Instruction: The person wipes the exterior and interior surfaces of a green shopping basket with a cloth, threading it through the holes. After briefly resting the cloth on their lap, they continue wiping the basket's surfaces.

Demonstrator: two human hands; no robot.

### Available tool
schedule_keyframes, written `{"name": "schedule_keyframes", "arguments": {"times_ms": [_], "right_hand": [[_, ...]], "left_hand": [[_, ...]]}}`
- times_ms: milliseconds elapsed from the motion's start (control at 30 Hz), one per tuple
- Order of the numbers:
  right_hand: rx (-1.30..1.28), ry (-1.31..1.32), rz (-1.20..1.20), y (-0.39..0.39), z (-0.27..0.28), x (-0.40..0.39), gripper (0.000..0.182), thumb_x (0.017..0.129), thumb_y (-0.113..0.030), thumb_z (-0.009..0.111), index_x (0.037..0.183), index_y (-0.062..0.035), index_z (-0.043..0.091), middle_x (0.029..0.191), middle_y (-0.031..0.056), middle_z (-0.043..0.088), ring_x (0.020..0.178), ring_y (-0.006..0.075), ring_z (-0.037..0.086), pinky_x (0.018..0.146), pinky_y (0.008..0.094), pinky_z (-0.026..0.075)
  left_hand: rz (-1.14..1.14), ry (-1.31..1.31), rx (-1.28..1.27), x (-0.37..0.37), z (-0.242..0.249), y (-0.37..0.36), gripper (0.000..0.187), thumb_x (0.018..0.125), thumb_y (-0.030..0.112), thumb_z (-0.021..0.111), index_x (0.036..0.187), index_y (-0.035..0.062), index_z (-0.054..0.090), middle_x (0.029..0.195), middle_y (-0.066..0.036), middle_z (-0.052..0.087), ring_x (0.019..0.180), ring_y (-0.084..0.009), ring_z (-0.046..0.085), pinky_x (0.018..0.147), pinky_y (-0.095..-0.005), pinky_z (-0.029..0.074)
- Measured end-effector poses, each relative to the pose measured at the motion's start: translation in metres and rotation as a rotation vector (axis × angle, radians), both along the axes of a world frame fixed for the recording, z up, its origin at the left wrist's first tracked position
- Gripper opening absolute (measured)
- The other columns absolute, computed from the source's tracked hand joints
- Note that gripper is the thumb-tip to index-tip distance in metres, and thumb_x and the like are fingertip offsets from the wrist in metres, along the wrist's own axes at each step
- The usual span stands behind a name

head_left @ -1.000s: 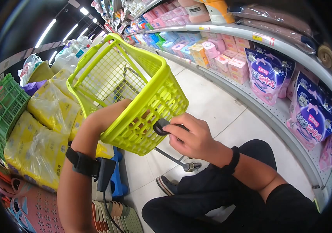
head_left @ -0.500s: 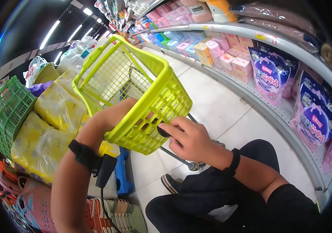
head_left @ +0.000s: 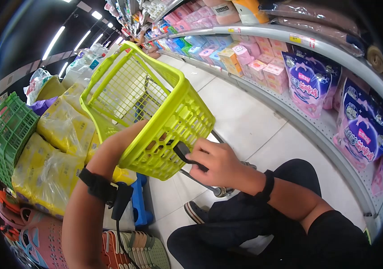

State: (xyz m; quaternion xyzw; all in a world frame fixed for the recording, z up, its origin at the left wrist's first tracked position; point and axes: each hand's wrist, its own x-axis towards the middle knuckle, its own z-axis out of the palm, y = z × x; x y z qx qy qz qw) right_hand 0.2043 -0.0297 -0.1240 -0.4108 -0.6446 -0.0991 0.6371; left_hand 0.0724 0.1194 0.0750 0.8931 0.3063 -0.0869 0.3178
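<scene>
A yellow-green shopping basket [head_left: 173, 130] with a honeycomb-holed side tilts in front of me, over a metal frame [head_left: 220, 190]. My left hand [head_left: 138, 131] reaches over the rim into it; its fingers are mostly hidden behind the basket wall, with bits of skin showing through the holes. Outside that wall, my right hand [head_left: 216, 162] is closed around a short flat black piece [head_left: 183, 151], whose far end meets the holes. What exactly this piece is I cannot make out. Both wrists wear black straps.
Yellow plastic-wrapped packs [head_left: 63, 130], a green crate [head_left: 10, 134] and stacked clogs [head_left: 39, 235] lie on the left. Shelves [head_left: 306, 114] with boxes and purple packs [head_left: 362, 134] curve along the right. Tiled floor [head_left: 254, 116] runs between; my knees are below.
The black piece shows more outside the basket wall and slants down into my right hand, whose fingers have curled around it. The basket has shifted slightly left in view.
</scene>
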Motion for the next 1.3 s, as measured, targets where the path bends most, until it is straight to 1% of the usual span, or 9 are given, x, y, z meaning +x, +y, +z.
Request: {"name": "schedule_keyframes", "arguments": {"times_ms": [167, 367, 500, 567, 600, 733, 1033, 1200, 1300], "right_hand": [[-0.032, -0.013, 0.097, 0.006, -0.01, 0.004, 0.029, 0.076, -0.001, 0.073, 0.105, -0.0035, 0.07, 0.094, 0.0087, 0.061, 0.069, 0.0228, 0.065, 0.062, 0.0339, 0.055], [0.154, 0.207, -0.023, 0.013, 0.012, -0.016, 0.029, 0.075, 0.001, 0.075, 0.103, -0.0034, 0.071, 0.094, 0.0078, 0.062, 0.072, 0.0236, 0.066, 0.065, 0.0338, 0.056], [0.031, 0.081, 0.05, 0.007, -0.01, -0.005, 0.022, 0.075, -0.003, 0.071, 0.097, -0.004, 0.069, 0.091, 0.0086, 0.062, 0.066, 0.0253, 0.065, 0.058, 0.0347, 0.053], [0.104, 0.064, 0.122, 0.015, -0.021, -0.005, 0.026, 0.069, -0.001, 0.072, 0.094, -0.0046, 0.07, 0.083, 0.0069, 0.061, 0.057, 0.0215, 0.062, 0.052, 0.0319, 0.05], [0.018, 0.118, 0.14, 0.014, -0.022, -0.006, 0.027, 0.072, 0.001, 0.072, 0.099, -0.0039, 0.07, 0.089, 0.0084, 0.062, 0.065, 0.0223, 0.064, 0.058, 0.033, 0.052], [0.108, 0.161, 0.073, 0.01, 0.003, -0.015, 0.035, 0.079, 0.005, 0.072, 0.113, -0.003, 0.068, 0.101, 0.0112, 0.06, 0.081, 0.025, 0.066, 0.069, 0.0338, 0.055], [0.05, 0.116, 0.176, 0.023, -0.032, 0.0, 0.027, 0.07, 0.003, 0.073, 0.096, -0.0037, 0.072, 0.086, 0.0064, 0.061, 0.066, 0.0197, 0.063, 0.058, 0.0293, 0.051], [0.069, 0.215, 0.098, 0.015, 0.005, -0.011, 0.024, 0.081, -0.002, 0.075, 0.105, -0.0045, 0.073, 0.096, 0.0078, 0.064, 0.08, 0.0204, 0.068, 0.066, 0.0298, 0.054], [0.085, 0.225, 0.185, 0.022, -0.009, -0.007, 0.024, 0.079, -0.002, 0.074, 0.103, -0.0051, 0.073, 0.093, 0.0078, 0.063, 0.074, 0.0215, 0.067, 0.064, 0.0308, 0.054]], "left_hand": [[0.058, -0.012, -0.054, -0.004, 0.003, -0.005, 0.028, 0.09, 0.021, 0.07, 0.108, -0.0001, 0.073, 0.09, -0.004, 0.074, 0.079, -0.0097, 0.065, 0.07, -0.0311, 0.051], [0.1, -0.021, -0.094, -0.009, 0.0, -0.008, 0.028, 0.091, 0.02, 0.07, 0.109, -0.0002, 0.073, 0.091, -0.004, 0.074, 0.079, -0.0097, 0.065, 0.07, -0.031, 0.052], [0.112, -0.029, -0.114, -0.009, 0.001, -0.006, 0.027, 0.091, 0.02, 0.07, 0.109, -0.0002, 0.073, 0.092, -0.004, 0.075, 0.079, -0.0096, 0.065, 0.07, -0.0309, 0.052], [0.115, -0.032, -0.126, -0.01, 0.001, -0.007, 0.027, 0.091, 0.02, 0.07, 0.109, -0.0002, 0.073, 0.092, -0.005, 0.075, 0.079, -0.0096, 0.065, 0.071, -0.0308, 0.052], [0.124, -0.035, -0.134, -0.012, 0.002, -0.006, 0.027, 0.091, 0.02, 0.07, 0.109, -0.0003, 0.073, 0.092, -0.005, 0.075, 0.079, -0.0096, 0.065, 0.071, -0.0308, 0.052], [0.154, -0.042, -0.158, -0.017, 0.002, -0.01, 0.027, 0.092, 0.02, 0.07, 0.109, -0.0003, 0.072, 0.093, -0.005, 0.075, 0.079, -0.0096, 0.065, 0.071, -0.0307, 0.052], [0.201, -0.071, -0.212, -0.016, 0.001, -0.008, 0.027, 0.093, 0.02, 0.069, 0.11, -0.0004, 0.072, 0.095, -0.005, 0.075, 0.079, -0.0095, 0.065, 0.072, -0.0305, 0.053], [0.24, -0.1, -0.249, -0.02, 0.001, -0.011, 0.027, 0.094, 0.02, 0.069, 0.11, -0.0005, 0.072, 0.095, -0.005, 0.075, 0.079, -0.0094, 0.065, 0.072, -0.0303, 0.053], [0.275, -0.113, -0.283, -0.02, -0.001, -0.012, 0.026, 0.094, 0.02, 0.069, 0.11, -0.0005, 0.072, 0.096, -0.005, 0.075, 0.079, -0.0094, 0.064, 0.072, -0.0303, 0.053]]}}
